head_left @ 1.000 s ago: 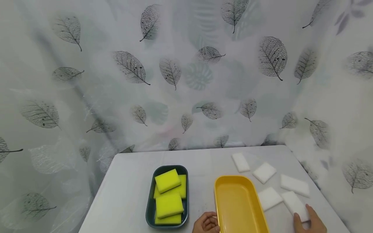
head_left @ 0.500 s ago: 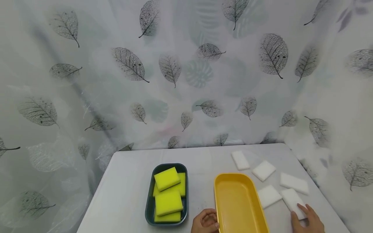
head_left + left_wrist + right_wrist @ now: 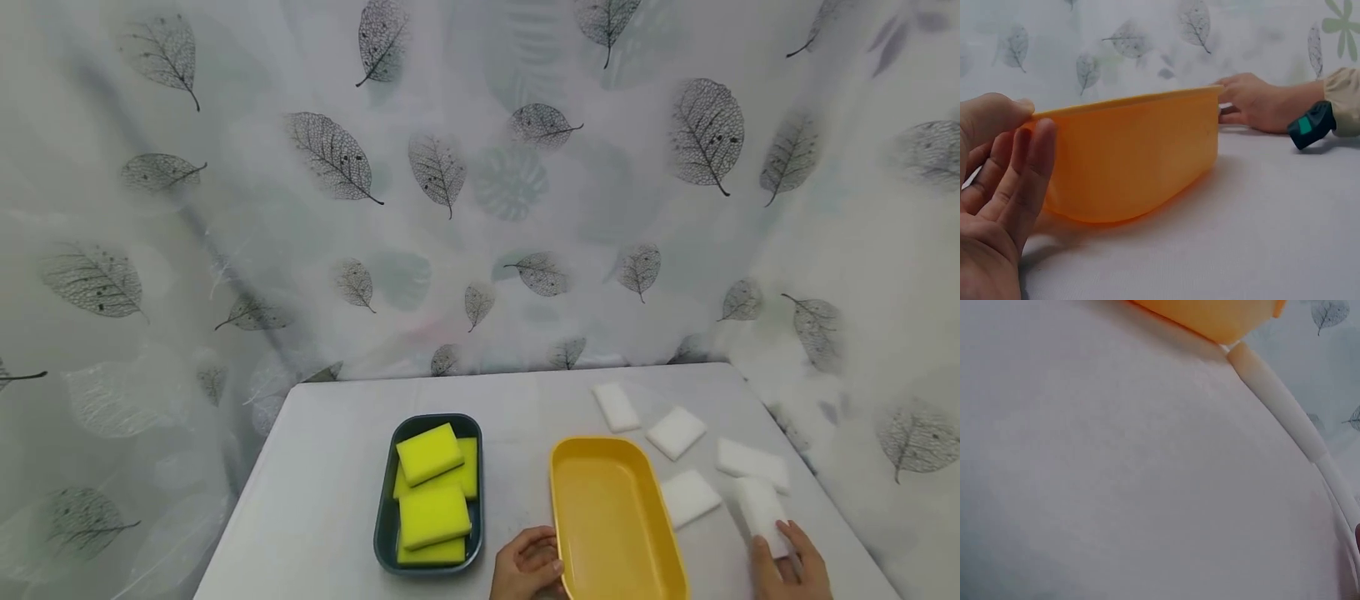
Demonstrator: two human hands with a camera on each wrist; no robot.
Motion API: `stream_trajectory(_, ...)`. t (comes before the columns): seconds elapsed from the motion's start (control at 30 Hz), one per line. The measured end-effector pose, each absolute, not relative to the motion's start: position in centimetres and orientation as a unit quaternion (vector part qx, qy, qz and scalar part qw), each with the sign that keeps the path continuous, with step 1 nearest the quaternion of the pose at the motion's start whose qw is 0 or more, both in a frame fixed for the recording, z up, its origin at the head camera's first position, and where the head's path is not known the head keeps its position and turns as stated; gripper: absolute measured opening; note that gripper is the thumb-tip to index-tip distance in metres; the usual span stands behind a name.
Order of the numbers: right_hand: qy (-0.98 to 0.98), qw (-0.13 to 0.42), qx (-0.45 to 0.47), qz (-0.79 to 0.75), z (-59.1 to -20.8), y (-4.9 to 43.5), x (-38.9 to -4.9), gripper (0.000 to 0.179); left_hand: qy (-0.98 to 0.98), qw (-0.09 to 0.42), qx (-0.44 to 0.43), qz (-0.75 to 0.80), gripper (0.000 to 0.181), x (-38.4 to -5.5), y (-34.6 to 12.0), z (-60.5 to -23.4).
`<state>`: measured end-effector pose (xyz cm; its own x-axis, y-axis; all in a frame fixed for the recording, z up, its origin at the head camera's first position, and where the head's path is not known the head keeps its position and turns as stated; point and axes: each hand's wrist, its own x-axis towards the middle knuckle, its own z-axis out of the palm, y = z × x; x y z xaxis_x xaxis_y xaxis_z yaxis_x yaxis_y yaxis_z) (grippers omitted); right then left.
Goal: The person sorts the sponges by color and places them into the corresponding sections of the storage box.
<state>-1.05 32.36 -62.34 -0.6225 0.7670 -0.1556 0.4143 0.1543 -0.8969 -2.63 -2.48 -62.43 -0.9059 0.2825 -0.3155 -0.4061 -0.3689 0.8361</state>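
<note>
- Left hand [image 3: 517, 567]: thumb over the rim of the yellow tray [image 3: 611, 521], fingers against its outer wall; rim pinched, gap between them narrow.
- Yellow tray: upright on the white table [image 3: 307, 500], between the hands.
- Right hand [image 3: 797, 581]: thumb and fingers partly spread across the near end of 1 white block [image 3: 759, 504], gripping it, right of the yellow tray. Block contact with table: cannot tell.
- 4 other white blocks [image 3: 688, 497] lie on the table beside and beyond the yellow tray.
- Dark green tray [image 3: 387, 533], at left: 4 yellow sponges [image 3: 435, 515] visible, overlapping.
</note>
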Motion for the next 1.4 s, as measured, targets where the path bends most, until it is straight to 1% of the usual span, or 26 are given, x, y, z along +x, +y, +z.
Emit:
stream_trajectory(0.07,-0.723,0.160,-0.407,0.536,-62.3,32.1,-0.6,0.057,0.518,0.202,-0.033,0.831,0.056,-2.6,-2.4,-62.6)
stream_trajectory(0.17,-0.735,0.153,-0.401,0.526,-62.0,31.4,0.0,0.050,0.508,0.199,0.005,0.838,0.062,-2.6,-2.3,-62.8)
stream_trajectory(0.23,-0.753,0.151,-0.387,0.511,-61.7,30.6,0.3,0.047,0.503,0.196,0.019,0.841,0.062,-2.6,-2.3,-62.9)
stream_trajectory(0.3,-0.765,0.155,-0.376,0.499,-61.2,29.6,0.5,0.044,0.500,0.195,0.019,0.843,0.062,-2.6,-2.4,-62.9)
stream_trajectory(0.4,-0.770,0.160,-0.357,0.505,-60.5,28.3,0.9,0.045,0.497,0.198,0.008,0.845,0.062,-2.7,-2.6,-62.8)
stream_trajectory(0.63,-0.761,0.238,-0.301,0.523,-58.5,25.9,0.8,0.042,0.494,0.211,0.013,0.843,0.063,-2.9,-3.0,-62.6)
stream_trajectory(0.73,-0.762,0.252,-0.276,0.529,-57.7,25.2,0.6,0.042,0.495,0.208,0.022,0.843,0.064,-3.1,-3.2,-62.6)
stream_trajectory(0.8,-0.762,0.244,-0.269,0.537,-57.1,24.8,0.7,0.043,0.495,0.209,0.025,0.843,0.064,-3.2,-3.2,-62.6)
stream_trajectory(0.9,-0.778,0.248,-0.244,0.523,-56.5,24.2,1.0,0.044,0.496,0.214,0.026,0.841,0.064,-3.1,-3.2,-62.5)
stream_trajectory(0.97,-0.799,0.252,-0.210,0.504,-56.3,23.9,1.1,0.046,0.497,0.217,0.024,0.840,0.063,-3.1,-3.0,-62.4)
stream_trajectory(1.03,-0.821,0.265,-0.161,0.480,-56.3,23.5,1.0,0.052,0.498,0.217,0.019,0.840,0.063,-3.1,-2.9,-62.3)
stream_trajectory(1.07,-0.833,0.263,-0.140,0.466,-56.2,23.2,0.9,0.055,0.497,0.216,0.014,0.840,0.063,-3.1,-2.9,-62.3)
stream_trajectory(1.2,-0.862,0.271,-0.024,0.428,-56.4,22.6,0.6,0.071,0.499,0.212,0.009,0.840,0.064,-3.1,-2.9,-62.4)
stream_trajectory(1.3,-0.872,0.282,0.077,0.393,-57.2,22.9,0.2,0.079,0.500,0.211,0.008,0.840,0.064,-3.1,-3.0,-62.5)
stream_trajectory(1.4,-0.879,0.286,0.158,0.348,-58.3,23.4,-0.1,0.074,0.498,0.213,0.008,0.841,0.063,-3.1,-3.0,-62.5)
